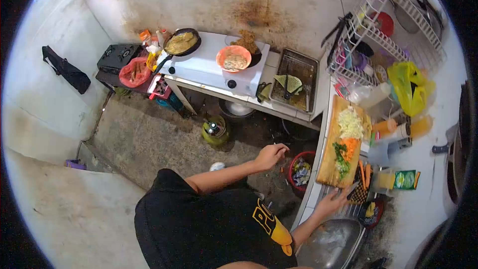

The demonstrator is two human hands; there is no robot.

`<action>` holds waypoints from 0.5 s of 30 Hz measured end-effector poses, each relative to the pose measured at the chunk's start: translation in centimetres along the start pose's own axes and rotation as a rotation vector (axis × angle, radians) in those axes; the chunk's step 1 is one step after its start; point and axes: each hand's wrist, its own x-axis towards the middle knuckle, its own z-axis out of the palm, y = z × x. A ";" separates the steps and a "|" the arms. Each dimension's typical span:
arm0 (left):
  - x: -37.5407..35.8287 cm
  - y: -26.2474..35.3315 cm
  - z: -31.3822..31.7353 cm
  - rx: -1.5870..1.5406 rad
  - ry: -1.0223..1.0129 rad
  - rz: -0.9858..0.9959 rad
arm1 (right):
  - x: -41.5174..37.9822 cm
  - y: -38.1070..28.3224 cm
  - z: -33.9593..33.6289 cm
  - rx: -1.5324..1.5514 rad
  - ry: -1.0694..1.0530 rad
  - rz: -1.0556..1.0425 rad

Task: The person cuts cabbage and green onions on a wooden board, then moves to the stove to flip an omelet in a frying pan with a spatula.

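My left hand (271,157) is over the floor near a red bin (293,182), its fingers loosely bent and apart with nothing in them. At the near end of the wooden cutting board (326,164) is my right hand (331,204). A thin grey blade, seemingly a knife (354,186), projects from its fingertips; the handle is hidden. Shredded pale cabbage (350,122), chopped orange carrot (350,147) and cut green leaves (341,160) lie in heaps on the board. Whole carrots (367,174) rest beside it on a dark woven-looking surface.
A metal sink (331,246) lies below my right hand. Bottles (420,127), a yellow bag (409,87) and a dish rack (366,25) line the right counter. The white stove (201,65) carries a frying pan (182,43) and an orange bowl (233,59). A green gas cylinder (215,132) stands below.
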 end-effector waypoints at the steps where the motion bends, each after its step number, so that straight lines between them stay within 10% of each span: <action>1: -0.1 0.4 -1.3 0.099 0.035 0.027 | -0.6 0.0 2.4 0.002 0.008 -0.010; 3: -0.3 1.2 -3.3 0.178 0.110 0.245 | -2.9 -0.7 8.1 0.574 -0.250 -0.016; 5: -1.4 3.3 -5.7 0.255 0.059 0.478 | -6.4 -6.9 11.6 0.930 -0.766 0.512; 10: -1.8 -0.2 -13.9 0.367 -0.002 0.766 | -15.6 -20.1 19.9 1.961 -1.522 0.378; 15: -0.2 -9.0 -24.4 0.453 0.144 0.294 | -15.8 -30.0 17.6 1.084 -1.428 0.393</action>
